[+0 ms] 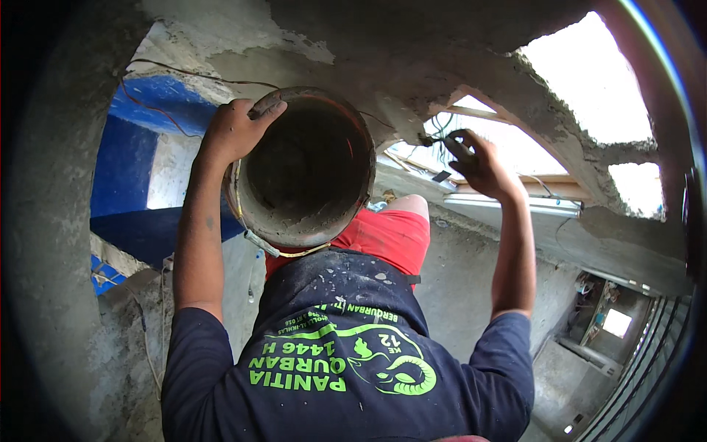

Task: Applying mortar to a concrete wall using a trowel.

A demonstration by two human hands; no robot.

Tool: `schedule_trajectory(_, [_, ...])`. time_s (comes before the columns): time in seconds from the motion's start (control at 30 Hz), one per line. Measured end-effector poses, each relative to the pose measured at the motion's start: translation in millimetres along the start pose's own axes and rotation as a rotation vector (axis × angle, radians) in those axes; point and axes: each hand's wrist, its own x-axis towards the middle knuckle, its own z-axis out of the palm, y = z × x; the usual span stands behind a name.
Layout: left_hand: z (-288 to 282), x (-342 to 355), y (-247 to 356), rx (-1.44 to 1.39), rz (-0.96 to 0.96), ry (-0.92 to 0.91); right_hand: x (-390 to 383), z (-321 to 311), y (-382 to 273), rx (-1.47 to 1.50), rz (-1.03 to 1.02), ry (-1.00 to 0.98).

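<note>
My left hand [234, 132] grips the rim of a round, mortar-crusted bucket [309, 214] at upper middle, fingers curled over its edge. The bucket's dark inside shows grey residue, and a cord-like handle with a pale grip [258, 243] hangs along its lower side. To the right of it, my right hand [477, 163] is raised with fingers closed on a small dark tool [431, 141], whose smeared end is near a patchy grey cement surface [401, 114] and some hanging wires. The tool's exact shape is hard to make out.
Rough openings [574, 74] show bright light at upper right, near a pale bar fixture [515, 205]. Blue-painted walls [129, 162] and loose wires stand at left. Grey walls and floor lie far below, with metal bars [648, 368] at lower right. My body in a dark shirt fills the lower middle.
</note>
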Motion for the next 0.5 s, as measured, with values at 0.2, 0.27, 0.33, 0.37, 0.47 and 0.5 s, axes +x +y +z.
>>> schedule_trajectory(0.2, [10,3,1,-0.03,0.048,0.048,22,-9,-25,-0.238,-0.296,-0.151])
schedule_trajectory(0.27, [12,1,7,-0.04,0.05,0.046,15,-17,-57,-0.454,-0.181,-0.233])
schedule_trajectory(0.33, [12,-2,17,0.033,0.044,0.035,12,-20,-81,-0.57,-0.114,-0.393])
schedule_trajectory(0.37, [12,-1,17,0.086,-0.033,0.005,10,-19,-95,-0.617,-0.109,-0.435])
schedule_trajectory(0.47, [17,-1,10,0.044,0.033,0.076,15,-23,-109,-0.584,-0.061,-0.612])
schedule_trajectory(0.5, [17,0,11,0.034,0.04,0.076,14,-18,-78,-0.333,-0.176,-0.553])
